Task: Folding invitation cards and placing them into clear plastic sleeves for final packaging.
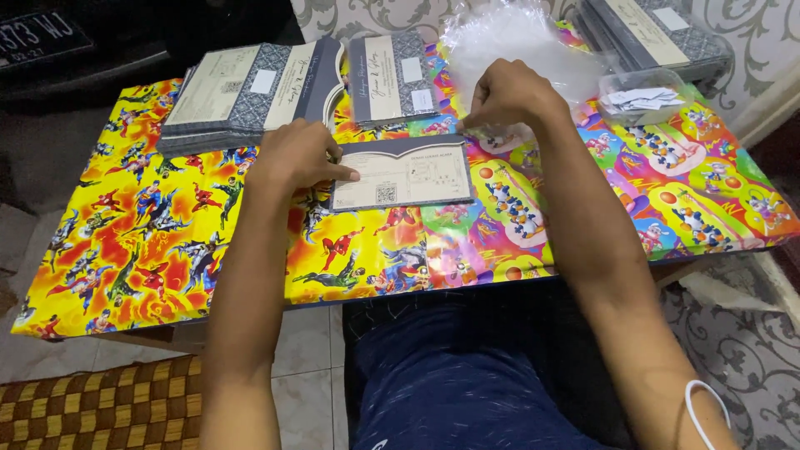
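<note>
A cream and grey folded card (406, 174) lies flat in the middle of a low table covered in bright cartoon-print wrapping paper (150, 242). My left hand (296, 154) rests on the card's left end, fingertips pressing it down. My right hand (508, 96) is curled at the card's upper right corner, fingertips pinched together at the edge of a clear plastic sleeve (517, 46); whether it grips the sleeve is unclear.
Stacks of similar cards lie at the back left (242, 92), back centre (392, 79) and back right (650, 33). A clear plastic tub (642, 100) holds small white paper slips. A woven mat (100, 408) and tiled floor lie below.
</note>
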